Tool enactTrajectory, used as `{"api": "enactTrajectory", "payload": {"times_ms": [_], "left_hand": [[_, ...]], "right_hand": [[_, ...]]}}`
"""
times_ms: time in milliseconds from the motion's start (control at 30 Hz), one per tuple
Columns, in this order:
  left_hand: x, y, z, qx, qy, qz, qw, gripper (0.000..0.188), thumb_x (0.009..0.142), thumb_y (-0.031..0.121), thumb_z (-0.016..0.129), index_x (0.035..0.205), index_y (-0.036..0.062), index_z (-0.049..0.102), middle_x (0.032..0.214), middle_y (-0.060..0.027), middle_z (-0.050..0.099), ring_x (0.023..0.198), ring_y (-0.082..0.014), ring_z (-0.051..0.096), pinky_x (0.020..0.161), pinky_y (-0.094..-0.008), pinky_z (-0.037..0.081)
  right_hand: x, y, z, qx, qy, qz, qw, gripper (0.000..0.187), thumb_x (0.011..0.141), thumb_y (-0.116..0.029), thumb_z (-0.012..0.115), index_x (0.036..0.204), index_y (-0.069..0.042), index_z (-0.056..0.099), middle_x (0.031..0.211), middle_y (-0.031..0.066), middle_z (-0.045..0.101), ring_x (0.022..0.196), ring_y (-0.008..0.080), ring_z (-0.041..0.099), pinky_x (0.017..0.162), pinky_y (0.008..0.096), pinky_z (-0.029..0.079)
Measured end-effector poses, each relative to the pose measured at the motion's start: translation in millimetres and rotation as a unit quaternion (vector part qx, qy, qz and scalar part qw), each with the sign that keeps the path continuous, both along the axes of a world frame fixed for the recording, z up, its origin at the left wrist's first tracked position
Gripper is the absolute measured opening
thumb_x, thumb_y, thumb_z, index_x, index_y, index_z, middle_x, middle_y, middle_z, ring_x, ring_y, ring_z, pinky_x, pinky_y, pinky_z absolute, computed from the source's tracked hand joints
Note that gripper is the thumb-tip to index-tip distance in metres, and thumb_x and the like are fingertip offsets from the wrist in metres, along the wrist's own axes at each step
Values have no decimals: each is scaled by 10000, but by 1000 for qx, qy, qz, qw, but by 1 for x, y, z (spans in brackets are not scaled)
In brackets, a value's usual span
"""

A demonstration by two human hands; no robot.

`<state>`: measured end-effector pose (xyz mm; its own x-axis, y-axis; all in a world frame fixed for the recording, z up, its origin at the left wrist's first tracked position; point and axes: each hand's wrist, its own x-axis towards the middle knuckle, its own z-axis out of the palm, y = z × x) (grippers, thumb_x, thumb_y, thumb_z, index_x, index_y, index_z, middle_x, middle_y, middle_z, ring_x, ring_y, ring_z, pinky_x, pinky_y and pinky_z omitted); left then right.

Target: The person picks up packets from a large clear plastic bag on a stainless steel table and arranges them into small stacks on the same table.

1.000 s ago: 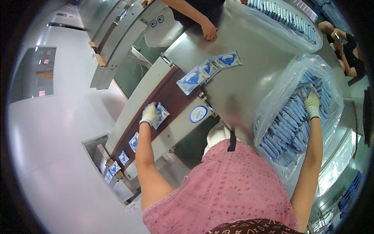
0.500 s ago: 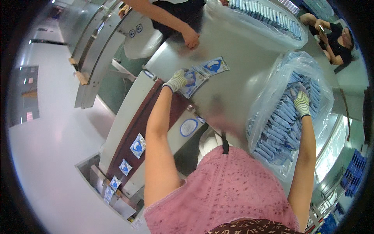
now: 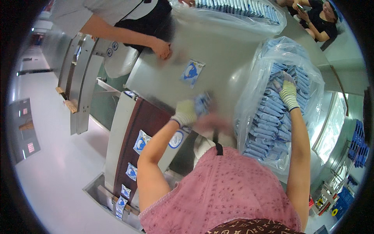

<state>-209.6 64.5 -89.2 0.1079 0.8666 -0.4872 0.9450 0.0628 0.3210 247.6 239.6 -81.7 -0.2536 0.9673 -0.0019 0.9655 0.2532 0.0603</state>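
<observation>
My left hand (image 3: 185, 112), in a white and yellow-green striped glove, is blurred by motion at the table's near left edge. It is closed on a blue and white packet (image 3: 202, 103), also blurred. Another flat packet (image 3: 192, 73) with a blue figure lies on the metal table (image 3: 222, 50) beyond it. On the right, my gloved right hand (image 3: 288, 90) rests inside a clear plastic bag (image 3: 249, 84), thumb and fingers apart on top of many packed blue packets (image 3: 269, 121).
A brown conveyor belt (image 3: 127, 154) with several packets (image 3: 131, 171) comes up from the lower left. Across the table, a co-worker's hand (image 3: 161, 50) is near the surface. Another bag of upright packets (image 3: 241, 8) stands at the back. A seated person (image 3: 317, 19) is far right.
My left hand has drawn a packet back toward me, leaving the other on the table. My right hand has shifted among the bagged packets. The view has turned, and belt packets have advanced.
</observation>
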Motion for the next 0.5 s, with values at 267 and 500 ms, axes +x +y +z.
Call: {"api": "enactTrajectory", "payload": {"times_ms": [267, 500], "left_hand": [[-16, 150, -50, -71, -36, 109, 991, 653, 617, 446, 832, 1047, -9, 647, 908, -209, 703, 896, -304, 686, 834, -418, 521], [33, 120, -23, -76, -395, 162, 901, 680, 601, 265, 872, 1166, 10, 591, 1088, -131, 676, 978, -211, 659, 864, -346, 526]], "right_hand": [[-10, 7, 28, -50, 21, 33, 998, 760, 817, -616, 587, 1316, -51, 491, 1292, 182, 539, 1190, 348, 507, 1065, 485, 330], [-7, 5, 19, -30, 31, 42, 998, 859, 815, -692, 522, 1358, -28, 466, 1291, 174, 539, 1204, 335, 493, 1091, 486, 303]]}}
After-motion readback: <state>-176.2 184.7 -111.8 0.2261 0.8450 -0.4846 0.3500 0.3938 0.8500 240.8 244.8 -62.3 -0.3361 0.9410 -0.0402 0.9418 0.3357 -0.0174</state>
